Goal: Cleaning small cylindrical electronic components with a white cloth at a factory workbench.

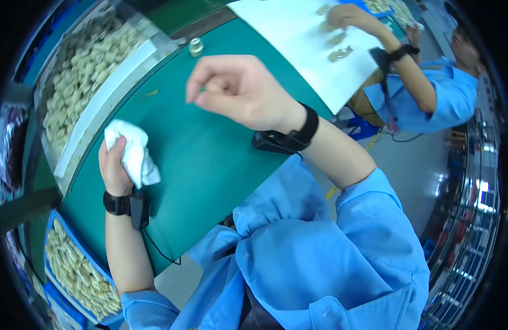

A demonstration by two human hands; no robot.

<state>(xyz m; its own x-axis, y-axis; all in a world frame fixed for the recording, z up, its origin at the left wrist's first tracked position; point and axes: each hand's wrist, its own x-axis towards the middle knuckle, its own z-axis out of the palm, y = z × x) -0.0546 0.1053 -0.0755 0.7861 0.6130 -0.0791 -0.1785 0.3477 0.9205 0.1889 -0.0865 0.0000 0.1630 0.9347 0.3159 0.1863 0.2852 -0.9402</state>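
Observation:
My left hand grips a crumpled white cloth and rests on the green table mat, close to the clear bin. My right hand hovers above the mat with its fingers curled and pinched together; whether something small sits between the fingertips I cannot tell. Both wrists wear black bands, and a thin black cord runs from the left one over the mat's edge. A small clear, pale part stands alone on the mat beyond my right hand.
A clear bin full of pale small parts lines the mat's left side. A blue tray of the same parts sits lower left. A co-worker's hand handles parts on a white sheet at the top right.

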